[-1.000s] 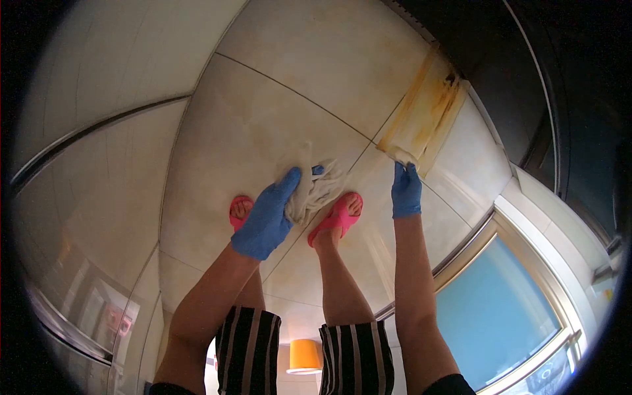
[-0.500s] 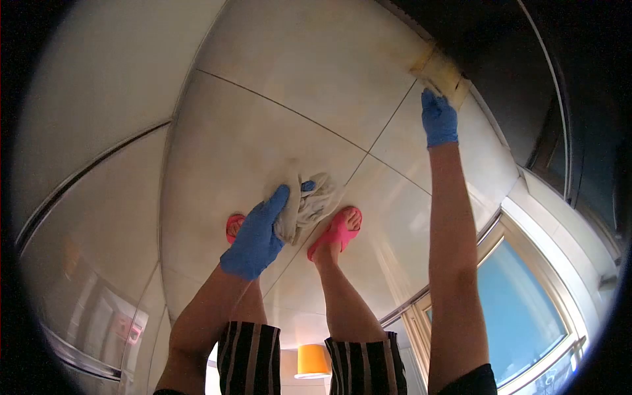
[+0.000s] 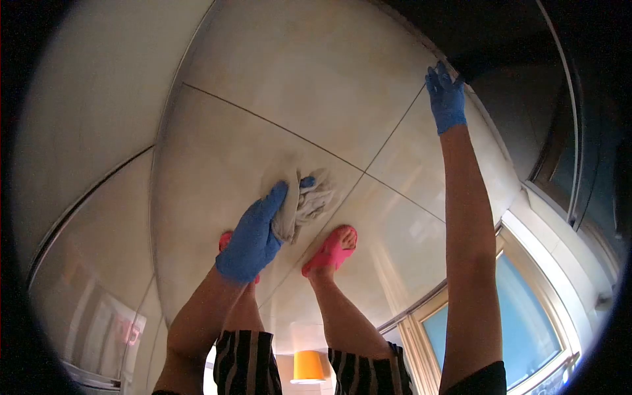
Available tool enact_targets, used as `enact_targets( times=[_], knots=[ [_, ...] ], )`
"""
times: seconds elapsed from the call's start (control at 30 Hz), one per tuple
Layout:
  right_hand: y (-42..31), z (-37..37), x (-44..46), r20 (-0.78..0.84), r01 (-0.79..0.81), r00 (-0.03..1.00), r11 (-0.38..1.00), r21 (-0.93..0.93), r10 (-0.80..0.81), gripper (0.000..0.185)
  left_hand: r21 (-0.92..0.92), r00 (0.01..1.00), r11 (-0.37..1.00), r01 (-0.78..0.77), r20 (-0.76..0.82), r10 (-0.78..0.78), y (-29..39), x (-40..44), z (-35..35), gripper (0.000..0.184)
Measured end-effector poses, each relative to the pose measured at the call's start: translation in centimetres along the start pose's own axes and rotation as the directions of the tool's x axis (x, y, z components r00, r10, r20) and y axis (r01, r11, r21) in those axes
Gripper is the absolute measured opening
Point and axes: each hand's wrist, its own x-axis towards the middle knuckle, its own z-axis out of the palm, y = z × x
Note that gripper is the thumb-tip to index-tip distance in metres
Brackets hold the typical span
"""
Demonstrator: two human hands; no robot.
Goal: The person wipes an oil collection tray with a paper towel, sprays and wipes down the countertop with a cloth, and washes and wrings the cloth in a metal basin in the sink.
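Cloth bunched at centre, hand spread at upper right.
Your left hand [image 3: 249,237] keeps a closed grip on the crumpled cloth [image 3: 313,203]; its loose folds could slide out if that grip slackens, and land by your pink sandal [image 3: 332,250], a slip risk on the smooth floor [image 3: 309,66]. Your right hand [image 3: 446,104] has its grip open, spread beside the dark panel [image 3: 503,82], whose edge could catch it; I cannot tell what lies beneath.

Blue-gloved left hand [image 3: 250,232] grips a crumpled cloth [image 3: 313,201].
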Motion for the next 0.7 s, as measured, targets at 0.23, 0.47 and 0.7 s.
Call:
enact_targets(
  times=[0.23,0.47,0.7],
  knots=[
    [-8.9,3.8,-21.8,0.601,-0.786,0.551,0.601,0.141,0.579,0.063,0.161,0.939,0.941,-0.298,0.229,0.258,-1.1,-6.3,4.5,0.038],
    [-27.9,4.9,-38.1,0.32,-0.641,0.701,0.76,-0.108,0.637,0.031,-0.409,0.927,0.848,0.339,0.298,-0.227,-2.2,-16.9,12.7,0.051],
    [-43.7,7.2,-41.0,-0.115,-0.334,0.933,0.939,0.079,0.342,0.018,-0.145,0.984,0.988,-0.044,0.163,0.068,-1.4,-29.4,21.4,0.051]
  ],
)
